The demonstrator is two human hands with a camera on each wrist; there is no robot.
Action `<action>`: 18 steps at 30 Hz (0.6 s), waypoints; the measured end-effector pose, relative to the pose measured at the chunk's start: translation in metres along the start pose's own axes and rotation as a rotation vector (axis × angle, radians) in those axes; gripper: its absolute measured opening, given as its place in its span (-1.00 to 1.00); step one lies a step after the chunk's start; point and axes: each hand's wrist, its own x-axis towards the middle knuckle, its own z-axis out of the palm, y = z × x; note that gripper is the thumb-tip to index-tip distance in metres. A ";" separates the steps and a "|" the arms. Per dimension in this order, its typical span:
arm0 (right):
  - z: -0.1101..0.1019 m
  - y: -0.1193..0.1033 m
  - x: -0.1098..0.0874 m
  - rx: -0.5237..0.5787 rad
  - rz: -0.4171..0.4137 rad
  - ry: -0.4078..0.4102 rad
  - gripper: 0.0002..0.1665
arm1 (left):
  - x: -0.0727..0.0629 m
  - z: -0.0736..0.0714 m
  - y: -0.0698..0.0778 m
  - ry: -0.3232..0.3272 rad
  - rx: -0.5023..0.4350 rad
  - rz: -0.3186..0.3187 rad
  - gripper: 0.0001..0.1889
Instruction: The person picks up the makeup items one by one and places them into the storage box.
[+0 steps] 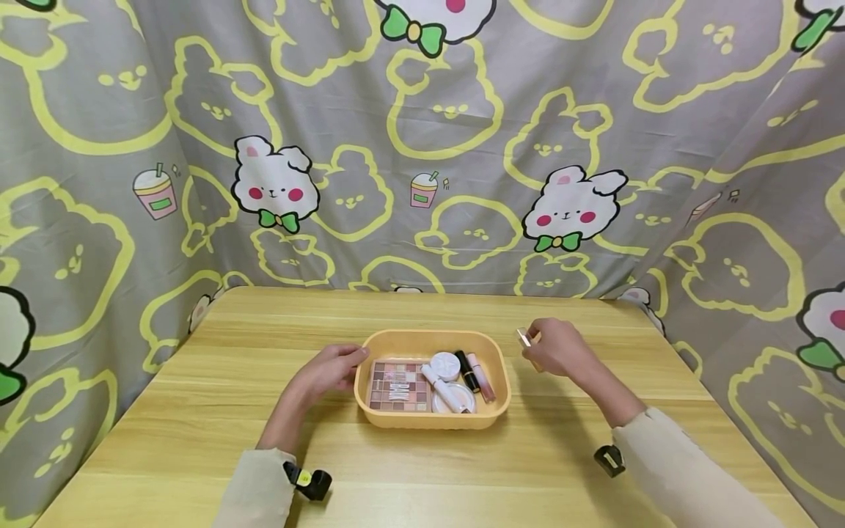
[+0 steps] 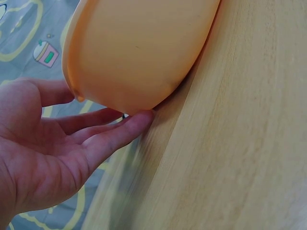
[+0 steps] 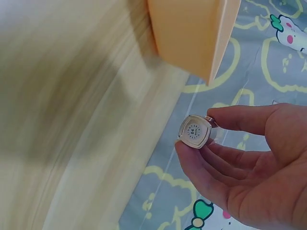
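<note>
An orange-yellow plastic bin [image 1: 432,419] stands on the table. My left hand [image 1: 332,367] holds its left end, thumb at the rim and the other fingers against the outer wall low down, as the left wrist view shows. To the right of the bin, my right hand [image 1: 561,347] pinches a lipstick [image 3: 195,132] between thumb and fingers; its rounded-square end, marked 04, faces the camera. Inside the bin lie an eyeshadow palette [image 1: 398,386], a white round compact [image 1: 445,366], another round compact [image 1: 464,398], a white tube [image 1: 441,389], a black tube [image 1: 466,372] and a pink tube [image 1: 481,377].
The wood-grain table [image 1: 422,477] extends around the bin on all sides. Behind it and along both sides hangs a grey curtain [image 1: 356,95] with yellow outlines and white rabbit prints. A black strap device [image 1: 310,480] sits at the left wrist, another [image 1: 609,460] at the right.
</note>
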 end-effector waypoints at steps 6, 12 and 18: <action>0.002 -0.013 0.002 0.039 -0.019 0.002 -0.66 | 0.000 0.001 0.001 -0.011 -0.010 0.000 -0.43; 0.004 -0.026 0.003 0.057 -0.044 0.008 -0.68 | 0.000 0.000 0.000 -0.011 -0.008 0.000 -0.42; 0.009 -0.039 0.003 0.050 -0.055 0.020 -0.70 | 0.001 -0.001 -0.001 -0.009 -0.007 -0.005 -0.41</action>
